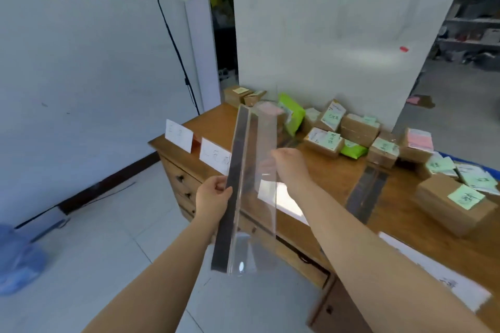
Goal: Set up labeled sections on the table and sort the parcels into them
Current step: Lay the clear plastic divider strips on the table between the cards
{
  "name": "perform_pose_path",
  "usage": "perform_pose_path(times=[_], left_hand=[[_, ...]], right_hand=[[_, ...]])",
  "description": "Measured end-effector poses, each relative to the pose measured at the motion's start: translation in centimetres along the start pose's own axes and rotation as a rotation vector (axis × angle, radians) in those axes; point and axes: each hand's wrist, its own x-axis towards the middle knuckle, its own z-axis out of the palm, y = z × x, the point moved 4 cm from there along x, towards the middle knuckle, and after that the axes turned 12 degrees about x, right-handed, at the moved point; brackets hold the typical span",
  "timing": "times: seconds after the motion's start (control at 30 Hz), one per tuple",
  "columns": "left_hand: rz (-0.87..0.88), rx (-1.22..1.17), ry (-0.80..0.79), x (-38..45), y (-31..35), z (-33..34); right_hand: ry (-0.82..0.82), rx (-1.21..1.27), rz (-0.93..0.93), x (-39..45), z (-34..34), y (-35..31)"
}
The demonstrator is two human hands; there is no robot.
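Divider point(254, 176) held upright above counter point(319, 170) edge: left hand point(213, 194) fingers clamped on its dark base strip, right hand point(290, 163) gripping the clear panel. Parcels point(359, 130) unsorted at back. Lower it level, base down, between label cards point(179, 135).

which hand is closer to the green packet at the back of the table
Right. The right hand is over the table, just in front of the green packet, behind the clear divider. The left hand grips the divider's dark edge off the table's front side, farther away.
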Motion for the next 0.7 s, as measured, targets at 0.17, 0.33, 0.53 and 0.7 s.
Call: perform_pose_path(times=[0.17,0.33,0.53,0.7], left_hand=[[-0.048,0.041,-0.009,5.7,-4.6,-6.1],[-0.029,0.077,0.024,11.7,-7.6,-10.1],[0.004,0.138,0.033,21.5,-8.9,-12.1],[0.000,0.168,0.009,30.3,-8.8,-11.8]], right_hand=[[-0.006,-0.064,-0.042,1.9,9.2,0.1],[-0.027,-0.051,-0.024,5.2,16.3,0.2],[-0.034,0.050,-0.034,13.1,22.1,-0.6],[-0.044,0.127,0.081,21.6,25.2,-1.5]])
